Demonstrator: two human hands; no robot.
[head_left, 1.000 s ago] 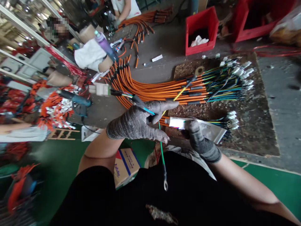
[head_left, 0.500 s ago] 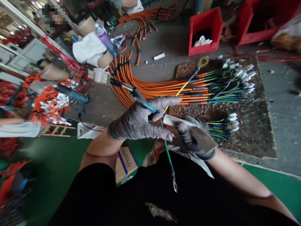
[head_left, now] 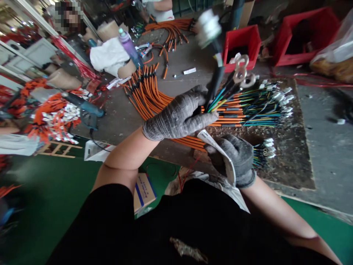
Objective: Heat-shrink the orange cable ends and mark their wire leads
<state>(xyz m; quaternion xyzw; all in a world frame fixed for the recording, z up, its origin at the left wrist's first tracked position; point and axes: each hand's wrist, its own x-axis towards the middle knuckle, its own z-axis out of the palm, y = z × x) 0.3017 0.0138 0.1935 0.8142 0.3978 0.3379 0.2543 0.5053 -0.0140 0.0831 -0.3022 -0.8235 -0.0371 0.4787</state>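
My left hand, in a grey glove, is closed on a wire bundle that stands up from its fingers. Ring terminals and a blurred white connector top this bundle. To the right, my right hand, gloved too, grips a curved white strip with printing at its upper end. Beyond both hands lie many orange cables, whose thin coloured wires and white connectors rest on a worn brown board.
Two red bins stand at the back. A purple bottle, white cloth and heat gun are on the left. Another person's arm shows at the top.
The bundle's ring terminals, spread apart before, are now together above my left hand, and a white connector shows. My left hand has moved up and right. The white strip has turned more upright.
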